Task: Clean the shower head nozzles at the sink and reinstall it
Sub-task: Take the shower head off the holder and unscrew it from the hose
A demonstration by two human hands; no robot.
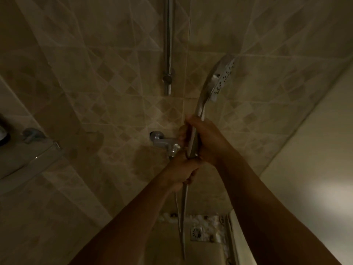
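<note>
- Right hand (205, 138): clenched around the handle of the chrome shower head (219, 79), fingers wrapped from the right side, forearm reaching up from the lower right.
- Left hand (180, 172): closed just below the right one, gripping the lower end of the handle where the hose (184, 211) joins it. The two hands touch or nearly touch; the joint itself is hidden by fingers.
- Shower head: held upright in front of the tiled wall (95, 83), handle down, spray face turned to the right. Dark nozzle dots show on the pale face plate. It is in the hands, not seated on any holder.
- Hose: hangs straight down from the left hand toward the floor; a second thin strand runs beside it.
- Riser rail (169, 35): vertical chrome tube on the wall above the hands, ending in a round bracket (167, 79), apart from the shower head and to its left.
- Mixer valve (165, 143): chrome body on the wall just left of the hands, partly hidden behind them.
- Floor drain (196, 233): square grate low in view, set among pale pebble flooring, right of the hanging hose.
- Glass shelf (28, 155): at the left edge, with a chrome clip (31, 133) above it.
- Light is dim and the frame blurred; fine detail at the hose fitting cannot be read.
</note>
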